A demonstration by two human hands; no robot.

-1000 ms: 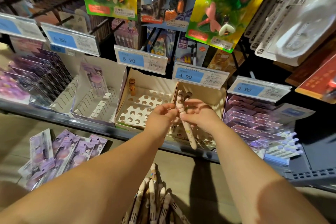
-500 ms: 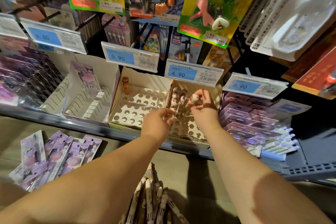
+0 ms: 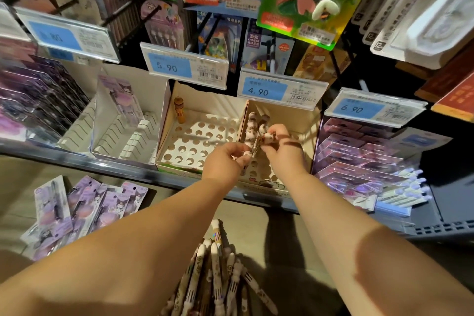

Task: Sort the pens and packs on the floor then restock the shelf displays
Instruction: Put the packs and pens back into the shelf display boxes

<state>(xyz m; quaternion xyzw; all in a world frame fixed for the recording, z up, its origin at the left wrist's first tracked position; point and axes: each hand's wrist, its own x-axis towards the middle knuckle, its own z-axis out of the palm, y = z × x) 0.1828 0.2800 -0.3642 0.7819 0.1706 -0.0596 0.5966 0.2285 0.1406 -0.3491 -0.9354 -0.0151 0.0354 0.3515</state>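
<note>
Several purple carded packs [image 3: 84, 213] lie fanned on the floor at far left, below the shelf edge [image 3: 77, 159]. On the shelf above them I see a white slotted tray [image 3: 154, 92] with a single purple pack [image 3: 120, 100] standing upright in it. Next along, under the 5.90 price tag [image 3: 179, 67], sits a white holed display box [image 3: 205, 100]; one brown pen [image 3: 179, 110] stands in its back left corner.

Low in the middle, between the two forearms, a loose pile of cream pens [image 3: 218, 272] rests on the floor. The left hand [image 3: 225, 159] is over the front of the shelf, where the holed box meets the cardboard pen box [image 3: 284, 113], with its fingers curled and pinching a cream pen [image 3: 246, 154] near its top. A cluster of upright pens [image 3: 252, 120] with round heads stands at the back left of that cardboard box, below the 4.90 price tag [image 3: 264, 91]. The right hand [image 3: 279, 149] is just beside the left, over the same box, and pinches the head of a second cream pen [image 3: 268, 137].

Farther right, rows of purple packs [image 3: 359, 156] fill the bay under the 6.90 price tag [image 3: 359, 108].
</note>
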